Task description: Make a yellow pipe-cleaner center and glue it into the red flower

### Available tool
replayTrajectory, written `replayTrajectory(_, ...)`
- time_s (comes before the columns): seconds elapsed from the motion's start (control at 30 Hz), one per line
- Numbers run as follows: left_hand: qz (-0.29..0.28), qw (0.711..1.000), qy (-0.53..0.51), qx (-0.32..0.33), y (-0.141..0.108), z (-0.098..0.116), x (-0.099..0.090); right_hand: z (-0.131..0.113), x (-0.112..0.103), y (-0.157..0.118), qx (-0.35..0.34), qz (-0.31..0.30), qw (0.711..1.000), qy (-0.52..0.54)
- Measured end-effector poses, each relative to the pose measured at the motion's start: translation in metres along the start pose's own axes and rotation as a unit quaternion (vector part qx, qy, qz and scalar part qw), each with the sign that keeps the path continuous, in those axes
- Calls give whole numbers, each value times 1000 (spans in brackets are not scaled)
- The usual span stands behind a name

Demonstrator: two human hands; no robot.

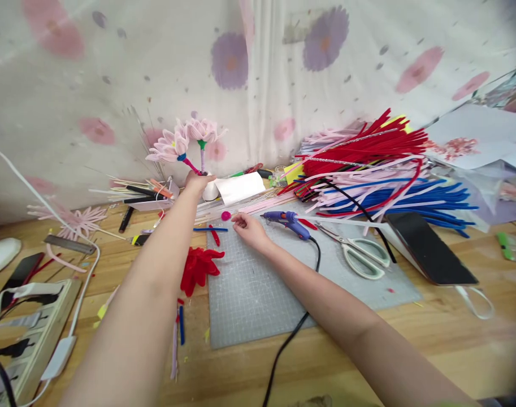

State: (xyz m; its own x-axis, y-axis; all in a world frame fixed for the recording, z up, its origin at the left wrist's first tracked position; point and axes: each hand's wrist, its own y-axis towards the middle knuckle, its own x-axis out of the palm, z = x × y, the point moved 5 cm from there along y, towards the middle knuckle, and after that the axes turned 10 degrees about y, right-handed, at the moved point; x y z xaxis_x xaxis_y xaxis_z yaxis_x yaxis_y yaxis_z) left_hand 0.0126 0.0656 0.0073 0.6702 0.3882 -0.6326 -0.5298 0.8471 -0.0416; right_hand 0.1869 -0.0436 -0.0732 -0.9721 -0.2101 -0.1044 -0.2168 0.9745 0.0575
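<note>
My left hand [199, 183] reaches to the back of the table, its fingers closed at the foot of two pink pipe-cleaner flowers [177, 142]. Whether it grips their stems or the white object [211, 191] beside it is hidden. Above the top left of the grey cutting mat [258, 305], my right hand [250, 230] has its fingertips drawn together; anything between them is too small to make out. Just left of those fingertips is a small magenta round piece [226, 216]. A red fuzzy flower [198, 270] lies at the mat's left edge, below a blue pipe cleaner [211, 229].
A purple glue gun [288, 221] and scissors [365, 255] lie on the mat; the gun's black cord runs toward me. Bundled pipe cleaners [368, 150] pile up behind. A phone [431, 249] is at right, a power strip [41, 333] at left.
</note>
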Motion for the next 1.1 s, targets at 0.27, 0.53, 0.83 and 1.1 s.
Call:
replayTrajectory(0.27, 61, 995, -32, 69, 16, -4, 17, -6, -2, -5, -12, -12, 1000, -4)
replayTrajectory(0.53, 74, 991, -1, 115, 13, -5, 16, -13, 1, -10, -17, -43, 999, -4)
replayTrajectory(0.83, 134, 979, 25, 152, -6, 8, 13, -33, -11, -19, -27, -63, 997, -35)
replayTrajectory(1.1, 110, 973, -105, 174, -20, 32, -40, -42, -19, -25, -26, -90, 996, -9)
